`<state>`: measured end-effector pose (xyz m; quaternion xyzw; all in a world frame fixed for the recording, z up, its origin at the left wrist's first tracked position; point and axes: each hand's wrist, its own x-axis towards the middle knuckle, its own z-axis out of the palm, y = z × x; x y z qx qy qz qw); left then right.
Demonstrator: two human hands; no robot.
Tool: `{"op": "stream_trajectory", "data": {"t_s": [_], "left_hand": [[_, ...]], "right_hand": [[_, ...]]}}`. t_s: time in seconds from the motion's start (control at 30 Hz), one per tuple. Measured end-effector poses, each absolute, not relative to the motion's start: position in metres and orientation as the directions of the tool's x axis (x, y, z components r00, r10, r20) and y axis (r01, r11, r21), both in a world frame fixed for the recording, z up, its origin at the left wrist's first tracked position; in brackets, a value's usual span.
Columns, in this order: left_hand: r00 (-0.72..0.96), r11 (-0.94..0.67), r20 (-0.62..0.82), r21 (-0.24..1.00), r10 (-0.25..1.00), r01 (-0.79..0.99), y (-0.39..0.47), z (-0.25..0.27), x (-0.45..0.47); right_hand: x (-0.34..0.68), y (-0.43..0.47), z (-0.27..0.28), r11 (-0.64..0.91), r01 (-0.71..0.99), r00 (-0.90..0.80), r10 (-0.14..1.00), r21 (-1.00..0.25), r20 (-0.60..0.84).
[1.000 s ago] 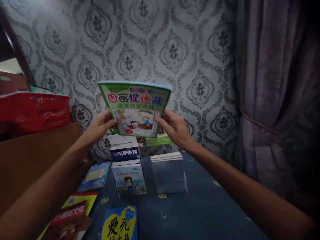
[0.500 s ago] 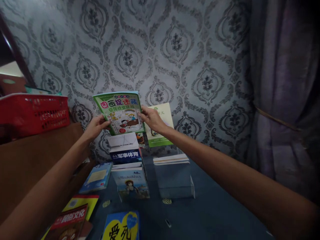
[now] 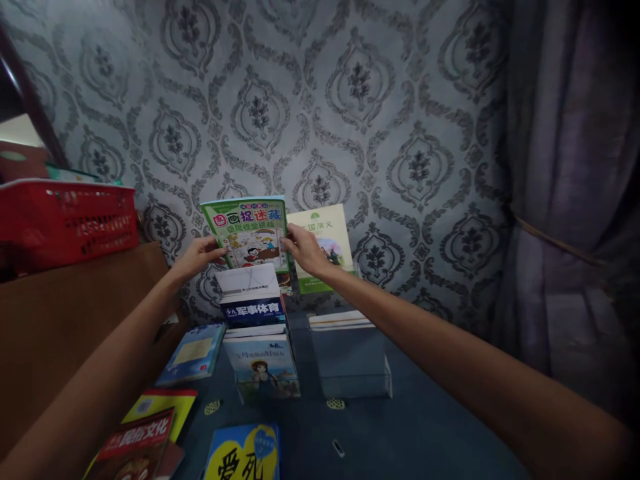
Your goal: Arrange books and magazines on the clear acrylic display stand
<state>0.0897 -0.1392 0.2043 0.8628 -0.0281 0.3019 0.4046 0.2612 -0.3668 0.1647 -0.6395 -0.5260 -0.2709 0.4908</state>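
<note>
A green-bordered picture book (image 3: 250,230) stands upright between my hands, its lower part hidden behind a row of books. My left hand (image 3: 201,257) pinches its left edge, and my right hand (image 3: 306,250) grips the right edge. In front of it, a white book (image 3: 249,280) and a dark blue book (image 3: 253,311) stand in a clear holder. The front book (image 3: 263,360) there has a girl in a hat on its cover. Behind my right hand a pale green-and-cream book (image 3: 327,233) leans upright.
A second clear holder (image 3: 350,385) with several books stands to the right. Lying on the dark table (image 3: 430,427) are a blue book (image 3: 193,357), a red-brown book (image 3: 137,447), a blue-and-yellow book (image 3: 243,453) and a small object (image 3: 339,448). A red basket (image 3: 70,220) sits on a brown box (image 3: 85,320).
The picture book has moved down behind the white book, with both hands still on its edges. More of the pale green-and-cream book shows.
</note>
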Motion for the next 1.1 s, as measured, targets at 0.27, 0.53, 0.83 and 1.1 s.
{"op": "stream_trajectory", "data": {"t_s": [0.27,0.53,0.83,1.1], "left_hand": [[0.844,-0.679,0.491,0.697,0.216,-0.232,-0.123,0.187,0.095],[0.845,-0.789,0.507,0.584,0.168,-0.193,-0.104,0.174,0.117],[0.865,-0.851,0.461,0.52,0.2,-0.08,-0.094,0.145,0.112],[0.768,-0.836,0.59,0.531,0.249,-0.137,-0.092,0.147,0.121]], "right_hand": [[0.266,-0.358,0.152,-0.06,0.926,0.352,0.491,-0.371,0.797],[0.269,-0.358,0.16,-0.189,0.932,0.362,0.539,-0.309,0.761],[0.257,-0.354,0.154,-0.36,0.896,0.437,0.598,-0.262,0.672],[0.252,-0.354,0.157,-0.462,0.853,0.503,0.603,-0.243,0.619]]}}
